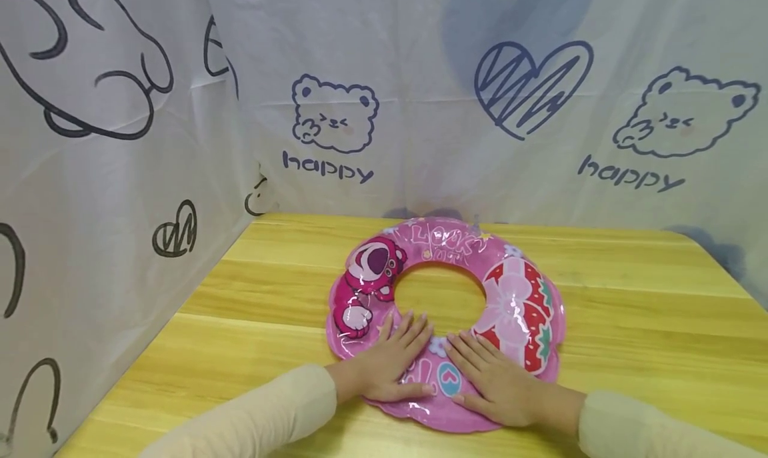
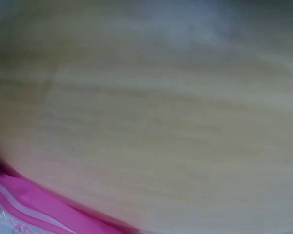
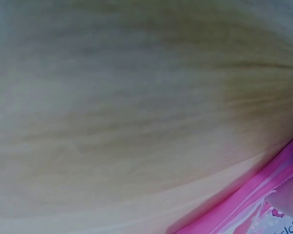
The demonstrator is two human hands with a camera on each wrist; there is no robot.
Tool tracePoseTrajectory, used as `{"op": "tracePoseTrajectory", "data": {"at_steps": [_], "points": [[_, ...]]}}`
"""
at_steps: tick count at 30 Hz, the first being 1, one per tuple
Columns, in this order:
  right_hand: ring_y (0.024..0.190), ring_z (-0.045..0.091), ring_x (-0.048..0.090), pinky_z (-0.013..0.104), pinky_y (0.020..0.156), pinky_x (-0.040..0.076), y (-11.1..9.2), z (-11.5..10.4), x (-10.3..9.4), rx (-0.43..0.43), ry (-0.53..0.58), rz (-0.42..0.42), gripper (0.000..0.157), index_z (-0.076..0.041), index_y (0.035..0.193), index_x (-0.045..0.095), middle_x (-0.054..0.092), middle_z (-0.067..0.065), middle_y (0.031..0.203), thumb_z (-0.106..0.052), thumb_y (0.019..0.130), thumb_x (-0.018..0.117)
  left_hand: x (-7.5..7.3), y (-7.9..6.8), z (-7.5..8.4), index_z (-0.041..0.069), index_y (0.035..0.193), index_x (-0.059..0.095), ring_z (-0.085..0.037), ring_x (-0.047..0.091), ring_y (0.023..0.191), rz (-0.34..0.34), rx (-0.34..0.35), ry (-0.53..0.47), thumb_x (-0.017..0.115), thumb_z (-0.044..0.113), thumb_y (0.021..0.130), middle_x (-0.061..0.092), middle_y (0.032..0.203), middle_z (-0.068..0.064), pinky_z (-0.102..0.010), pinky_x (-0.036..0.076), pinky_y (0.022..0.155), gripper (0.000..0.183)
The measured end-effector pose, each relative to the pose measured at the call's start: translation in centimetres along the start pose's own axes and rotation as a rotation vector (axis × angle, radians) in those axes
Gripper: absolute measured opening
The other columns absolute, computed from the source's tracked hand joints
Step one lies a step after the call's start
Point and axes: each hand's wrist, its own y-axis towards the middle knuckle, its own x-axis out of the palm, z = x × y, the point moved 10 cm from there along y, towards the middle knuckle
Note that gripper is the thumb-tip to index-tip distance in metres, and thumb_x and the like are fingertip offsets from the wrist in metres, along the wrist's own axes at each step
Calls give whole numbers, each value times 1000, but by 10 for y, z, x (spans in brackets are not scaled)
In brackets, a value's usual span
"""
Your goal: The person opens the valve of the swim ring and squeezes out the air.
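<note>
A pink inflatable swim ring lies flat on the wooden table, printed with a bear, strawberries and lettering. On its near side, my left hand rests palm down with straight fingers pointing toward the hole. My right hand lies palm down beside it, fingers straight and angled up to the left. Both thumbs point inward, on either side of a small blue heart print. In the left wrist view only the ring's pink edge shows at the lower left; the right wrist view has its pink edge at the lower right.
The yellow wood-grain table extends to both sides of the ring. White cloth with bear and heart drawings hangs behind the table and along its left side. The ring's far edge lies close to the back cloth.
</note>
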Motion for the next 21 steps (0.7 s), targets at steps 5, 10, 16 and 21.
{"op": "tracePoseTrajectory", "data": {"at_steps": [5,10,16,21], "points": [[138,37,26,13,108,-20,0,-1,-1,0,-17,3,63,-3,144,29,28,18,151,-44,98,37,-11,-2,5,8,150,12,-36,1,144,42,68,61,43,61,88,5,157,-14,-59,1,113,88],[137,37,28,13,109,-20,0,-2,-3,-10,-39,20,63,-3,144,30,30,17,150,-44,97,38,-18,-6,13,7,148,21,-35,9,144,55,153,293,39,66,87,14,156,-14,-51,10,116,87],[137,36,29,13,110,-18,-5,-2,-3,-47,-54,36,65,-4,145,29,30,16,150,-46,97,39,-27,-12,12,7,147,24,-31,11,144,68,235,507,35,70,85,19,155,-13,-47,12,117,90],[135,35,33,13,112,-14,-13,3,-5,-91,-101,81,66,-7,145,30,33,14,149,-47,95,43,-39,-14,5,7,147,25,-32,16,143,70,304,563,37,71,84,23,154,-12,-46,14,117,91]]}}
